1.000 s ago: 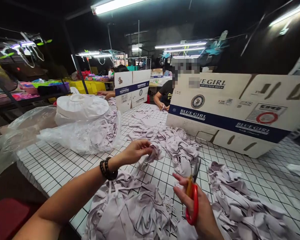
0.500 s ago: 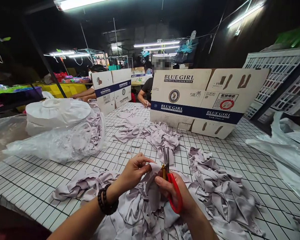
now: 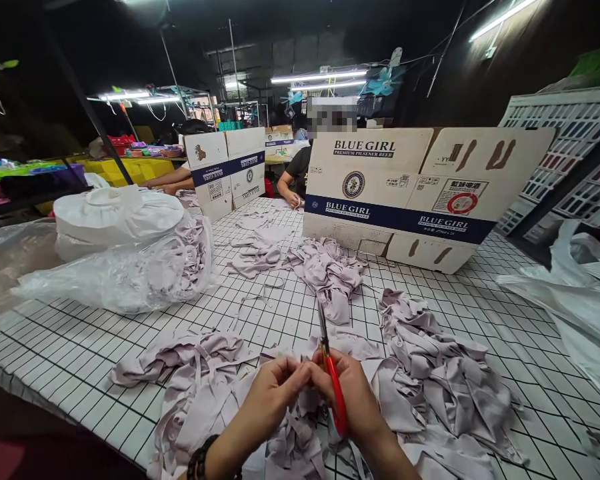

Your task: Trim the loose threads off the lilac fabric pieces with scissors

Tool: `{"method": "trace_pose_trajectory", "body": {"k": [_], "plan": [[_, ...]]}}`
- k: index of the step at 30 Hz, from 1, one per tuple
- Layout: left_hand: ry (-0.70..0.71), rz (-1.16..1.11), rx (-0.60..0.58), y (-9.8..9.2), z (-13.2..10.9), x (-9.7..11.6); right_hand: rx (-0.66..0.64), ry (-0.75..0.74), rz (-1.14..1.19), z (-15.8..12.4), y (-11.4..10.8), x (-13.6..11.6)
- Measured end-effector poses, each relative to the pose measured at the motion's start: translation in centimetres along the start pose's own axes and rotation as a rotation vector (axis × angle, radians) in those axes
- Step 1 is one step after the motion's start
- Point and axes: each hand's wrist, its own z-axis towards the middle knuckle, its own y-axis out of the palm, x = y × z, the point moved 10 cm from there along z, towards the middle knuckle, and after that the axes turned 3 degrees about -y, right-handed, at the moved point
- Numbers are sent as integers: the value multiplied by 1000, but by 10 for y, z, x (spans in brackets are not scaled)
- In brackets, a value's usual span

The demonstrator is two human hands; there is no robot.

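Observation:
My right hand [image 3: 357, 403] is closed round red-handled scissors [image 3: 331, 380], blades pointing up and away from me. My left hand [image 3: 270, 397] pinches a small piece of pale lilac fabric [image 3: 300, 407] right beside the scissors; the two hands touch at the fingertips. Both hands hover low over a heap of lilac fabric strips [image 3: 200, 380] at the near edge of the white grid-patterned table [image 3: 80, 347]. A dark bead bracelet [image 3: 197, 463] sits on my left wrist.
More lilac fabric piles lie to the right [image 3: 450, 380] and in the middle [image 3: 327, 270]. A clear plastic bag of fabric [image 3: 130, 267] lies at left. Two Blue Girl cardboard boxes [image 3: 405, 193] [image 3: 225, 170] stand as screens; people sit behind them. White plastic sheets [image 3: 575, 293] lie far right.
My hands dropped closer to me and came together; the left hand brought the fabric piece down to the scissors. The view swung right earlier, then tilted slightly down.

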Motion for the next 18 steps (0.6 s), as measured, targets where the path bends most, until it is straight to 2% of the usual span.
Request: {"method": "trace_pose_trajectory", "body": {"k": [3, 6, 11, 15, 18], "plan": [[-61, 47, -15, -4, -2, -6, 25, -18, -92, -2, -12, 2], [-79, 19, -60, 1, -5, -2, 86, -105, -193, -4, -25, -5], [-36, -91, -130, 15, -16, 16, -53, -212, -165, -3, -7, -11], [76, -4, -136, 14, -20, 30, 79, -240, -109, 2, -16, -12], [189, 74, -22, 2, -23, 38, 170, -278, -107, 1, -21, -15]]}}
